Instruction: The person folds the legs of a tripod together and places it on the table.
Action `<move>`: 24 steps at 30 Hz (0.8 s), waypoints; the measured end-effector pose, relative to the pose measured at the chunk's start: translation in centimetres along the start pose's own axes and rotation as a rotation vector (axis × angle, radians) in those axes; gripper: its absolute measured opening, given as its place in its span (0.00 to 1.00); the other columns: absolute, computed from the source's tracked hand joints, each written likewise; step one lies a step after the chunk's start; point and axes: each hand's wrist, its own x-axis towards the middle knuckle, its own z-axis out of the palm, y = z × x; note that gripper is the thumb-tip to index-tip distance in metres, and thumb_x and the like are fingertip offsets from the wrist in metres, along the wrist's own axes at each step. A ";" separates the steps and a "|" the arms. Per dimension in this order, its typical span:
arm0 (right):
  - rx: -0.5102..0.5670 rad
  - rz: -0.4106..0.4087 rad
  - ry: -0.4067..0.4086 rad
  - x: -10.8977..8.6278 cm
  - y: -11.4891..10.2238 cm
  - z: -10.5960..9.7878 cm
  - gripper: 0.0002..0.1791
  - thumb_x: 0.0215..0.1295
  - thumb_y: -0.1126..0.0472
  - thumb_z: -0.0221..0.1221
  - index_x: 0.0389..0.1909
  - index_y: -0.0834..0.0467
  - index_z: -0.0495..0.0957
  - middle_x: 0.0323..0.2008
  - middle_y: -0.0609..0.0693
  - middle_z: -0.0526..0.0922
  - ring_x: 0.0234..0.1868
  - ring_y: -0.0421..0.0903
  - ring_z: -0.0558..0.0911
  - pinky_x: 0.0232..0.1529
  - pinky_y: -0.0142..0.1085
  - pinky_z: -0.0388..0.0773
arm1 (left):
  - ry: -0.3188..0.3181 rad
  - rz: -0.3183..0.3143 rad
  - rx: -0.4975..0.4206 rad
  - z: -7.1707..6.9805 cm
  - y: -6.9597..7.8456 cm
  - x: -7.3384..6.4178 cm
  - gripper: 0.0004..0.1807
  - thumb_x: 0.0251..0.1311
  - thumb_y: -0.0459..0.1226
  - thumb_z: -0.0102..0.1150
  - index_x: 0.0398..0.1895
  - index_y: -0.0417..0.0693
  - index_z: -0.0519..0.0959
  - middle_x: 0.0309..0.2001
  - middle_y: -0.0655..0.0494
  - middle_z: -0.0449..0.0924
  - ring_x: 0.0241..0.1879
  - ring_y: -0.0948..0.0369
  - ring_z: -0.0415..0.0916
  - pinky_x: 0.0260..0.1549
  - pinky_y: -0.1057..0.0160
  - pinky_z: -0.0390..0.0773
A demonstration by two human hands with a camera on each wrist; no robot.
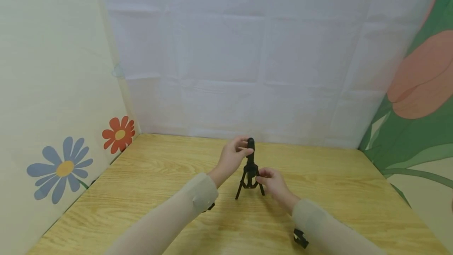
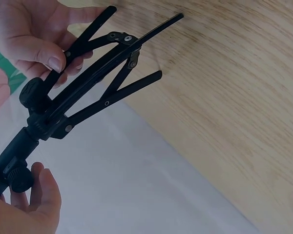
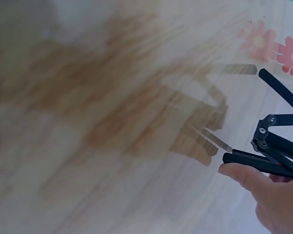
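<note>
A small black tripod [image 1: 250, 168] stands with its legs spread, between both hands. My left hand [image 1: 231, 154] grips its upper column from the left, and in the left wrist view the fingers [image 2: 49, 187] wrap beside a round knob [image 2: 20, 179]. Lower down, my right hand [image 1: 277, 186] pinches one leg [image 3: 256, 163] between thumb and fingertips. Hinged braces [image 2: 119, 38] join the legs to the central rod. The left wrist view shows a second, larger knob [image 2: 33, 92] at the collar.
On the wooden table [image 1: 159, 176], a black piece [image 1: 301, 238] lies beside the right sleeve. Another dark piece [image 1: 211, 207] shows partly from under the left sleeve. A white sheet [image 1: 219, 50] hangs behind, with flower-printed panels [image 1: 60, 101] at the sides.
</note>
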 end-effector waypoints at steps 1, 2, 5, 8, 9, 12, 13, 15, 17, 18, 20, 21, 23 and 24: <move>0.013 0.004 -0.002 0.0 0.0 0.0 0.05 0.64 0.72 0.57 0.38 0.72 0.77 0.35 0.53 0.78 0.40 0.49 0.75 0.34 0.45 0.76 | 0.000 -0.001 -0.002 0.0 0.0 0.0 0.19 0.66 0.34 0.59 0.60 0.42 0.74 0.48 0.45 0.80 0.46 0.51 0.79 0.47 0.52 0.79; 0.023 0.005 -0.002 0.0 0.0 0.0 0.05 0.64 0.73 0.56 0.38 0.72 0.76 0.34 0.53 0.78 0.40 0.49 0.75 0.34 0.45 0.76 | -0.001 0.002 -0.003 0.0 0.0 0.0 0.19 0.66 0.34 0.59 0.60 0.42 0.74 0.48 0.45 0.80 0.45 0.51 0.79 0.47 0.51 0.79; 0.037 0.012 0.003 -0.1 0.0 0.1 0.05 0.65 0.73 0.57 0.38 0.71 0.77 0.35 0.53 0.78 0.40 0.49 0.75 0.34 0.44 0.76 | -0.001 0.008 -0.011 0.1 0.0 -0.1 0.19 0.66 0.33 0.59 0.60 0.41 0.74 0.48 0.44 0.80 0.45 0.50 0.79 0.47 0.52 0.79; 0.041 0.013 0.012 -0.3 -0.1 0.2 0.05 0.64 0.72 0.57 0.38 0.70 0.77 0.35 0.53 0.78 0.40 0.49 0.75 0.33 0.43 0.76 | -0.003 0.019 -0.025 0.1 0.0 -0.1 0.19 0.66 0.32 0.58 0.59 0.39 0.74 0.48 0.42 0.80 0.45 0.50 0.79 0.47 0.52 0.79; 0.039 0.012 0.013 -0.4 -0.2 0.2 0.05 0.65 0.72 0.57 0.38 0.70 0.77 0.35 0.53 0.78 0.40 0.49 0.76 0.33 0.43 0.77 | -0.004 0.020 -0.029 0.2 0.0 -0.1 0.19 0.66 0.32 0.58 0.59 0.39 0.74 0.48 0.42 0.80 0.45 0.49 0.79 0.47 0.52 0.79; 0.037 0.011 0.014 -0.4 -0.3 0.3 0.04 0.64 0.72 0.57 0.37 0.69 0.77 0.35 0.53 0.78 0.39 0.49 0.76 0.31 0.42 0.76 | -0.014 0.019 -0.039 0.3 -0.1 0.0 0.18 0.66 0.32 0.58 0.59 0.39 0.74 0.48 0.42 0.79 0.46 0.49 0.79 0.47 0.52 0.79; 0.036 0.013 0.011 -0.4 -0.2 0.3 0.03 0.64 0.72 0.57 0.37 0.69 0.77 0.35 0.53 0.78 0.39 0.49 0.76 0.30 0.41 0.75 | -0.016 0.016 -0.040 0.3 -0.1 0.0 0.18 0.66 0.32 0.58 0.59 0.39 0.74 0.48 0.42 0.79 0.46 0.49 0.79 0.47 0.52 0.79; 0.037 0.019 0.008 -0.4 -0.2 0.3 0.02 0.64 0.73 0.56 0.36 0.68 0.77 0.34 0.53 0.78 0.38 0.49 0.76 0.29 0.40 0.74 | -0.021 0.011 -0.037 0.3 -0.2 0.1 0.18 0.67 0.32 0.57 0.59 0.39 0.74 0.49 0.42 0.79 0.46 0.50 0.79 0.48 0.53 0.79; 0.046 0.024 0.003 -0.3 -0.2 0.4 0.02 0.65 0.73 0.56 0.36 0.67 0.76 0.34 0.53 0.77 0.37 0.49 0.75 0.28 0.39 0.73 | -0.024 0.005 -0.038 0.4 -0.2 0.1 0.18 0.67 0.31 0.57 0.59 0.39 0.74 0.49 0.42 0.79 0.47 0.49 0.79 0.48 0.52 0.78; 0.048 0.023 0.001 -0.3 -0.2 0.4 0.02 0.65 0.73 0.56 0.36 0.67 0.76 0.34 0.53 0.77 0.38 0.50 0.76 0.29 0.39 0.73 | -0.023 0.001 -0.038 0.4 -0.1 0.1 0.18 0.67 0.31 0.57 0.59 0.39 0.74 0.49 0.41 0.79 0.47 0.49 0.79 0.49 0.52 0.78; 0.055 0.024 -0.003 -0.4 -0.3 0.4 0.02 0.65 0.73 0.55 0.36 0.67 0.75 0.35 0.54 0.77 0.38 0.50 0.76 0.29 0.39 0.74 | -0.018 -0.003 -0.036 0.3 0.0 0.1 0.18 0.67 0.31 0.57 0.59 0.39 0.74 0.50 0.41 0.79 0.48 0.49 0.79 0.49 0.52 0.78; 0.060 0.024 -0.006 -0.4 -0.3 0.4 0.02 0.65 0.73 0.55 0.36 0.68 0.75 0.35 0.54 0.77 0.39 0.51 0.75 0.30 0.40 0.74 | -0.016 -0.003 -0.034 0.3 0.0 0.0 0.18 0.67 0.31 0.57 0.59 0.39 0.74 0.49 0.41 0.79 0.48 0.49 0.78 0.50 0.51 0.78; 0.067 0.027 -0.008 -0.5 -0.4 0.4 0.02 0.66 0.72 0.55 0.37 0.68 0.74 0.36 0.55 0.76 0.40 0.50 0.75 0.31 0.41 0.76 | -0.011 -0.009 -0.033 0.3 0.1 0.0 0.18 0.67 0.31 0.57 0.58 0.39 0.74 0.50 0.41 0.80 0.49 0.48 0.78 0.50 0.51 0.77; 0.071 0.030 -0.010 -0.5 -0.5 0.4 0.02 0.66 0.72 0.55 0.37 0.67 0.74 0.37 0.55 0.76 0.40 0.50 0.75 0.32 0.42 0.76 | -0.012 -0.012 -0.030 0.3 0.1 0.0 0.18 0.67 0.31 0.57 0.58 0.39 0.74 0.50 0.41 0.80 0.49 0.49 0.78 0.49 0.52 0.77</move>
